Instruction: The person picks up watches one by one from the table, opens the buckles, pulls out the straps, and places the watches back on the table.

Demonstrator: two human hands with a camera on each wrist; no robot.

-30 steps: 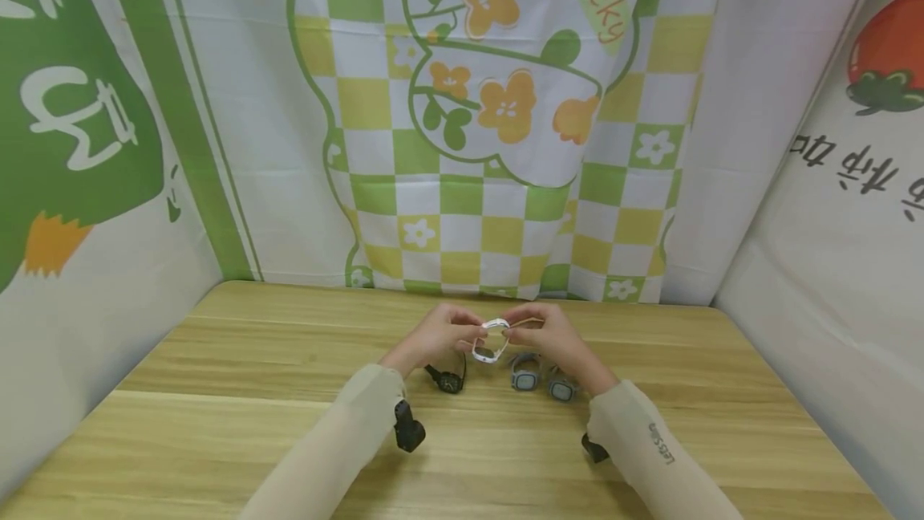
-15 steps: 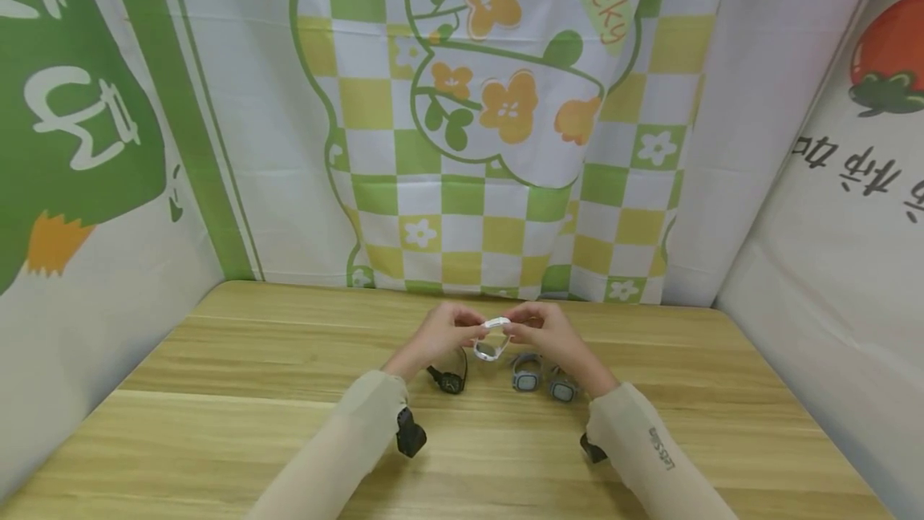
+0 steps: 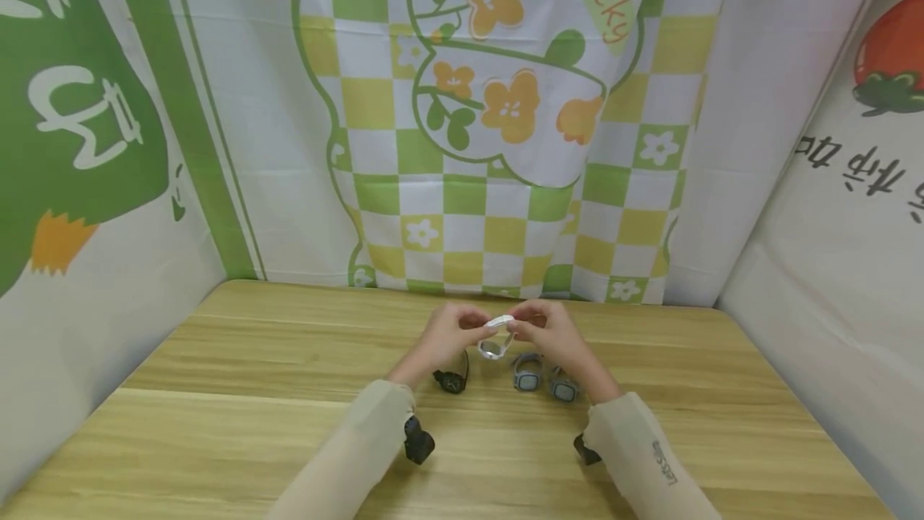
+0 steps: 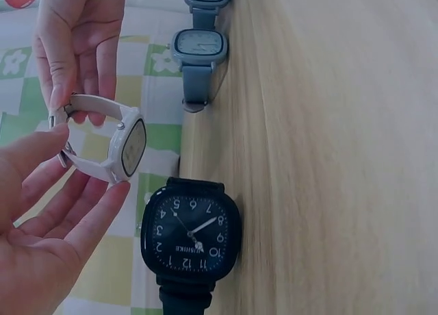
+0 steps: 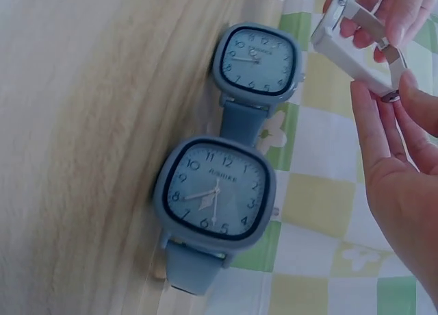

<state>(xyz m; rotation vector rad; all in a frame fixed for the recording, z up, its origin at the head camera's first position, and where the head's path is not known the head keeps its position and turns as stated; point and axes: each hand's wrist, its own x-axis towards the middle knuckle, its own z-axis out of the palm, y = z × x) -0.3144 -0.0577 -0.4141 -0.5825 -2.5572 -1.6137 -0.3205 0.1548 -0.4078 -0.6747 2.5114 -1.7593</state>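
White watch (image 4: 132,145) up on fingertips alone
Left hand (image 3: 449,333) and right hand (image 3: 554,337) both pinch it; one slipping thumb could drop it onto the table (image 3: 238,359)

We count four watches over one bench (image 3: 289,375): one white watch (image 4: 135,147) held between two grips, the left grip (image 3: 453,329) and right grip (image 3: 550,335); one black watch (image 4: 191,229) near the left grip; two blue-grey watches (image 5: 215,195) (image 5: 256,61) near the right grip. We also count two sleeves (image 3: 361,440) (image 3: 642,456) and two black wrist devices (image 3: 419,440) (image 3: 587,450), one of each behind each grip.
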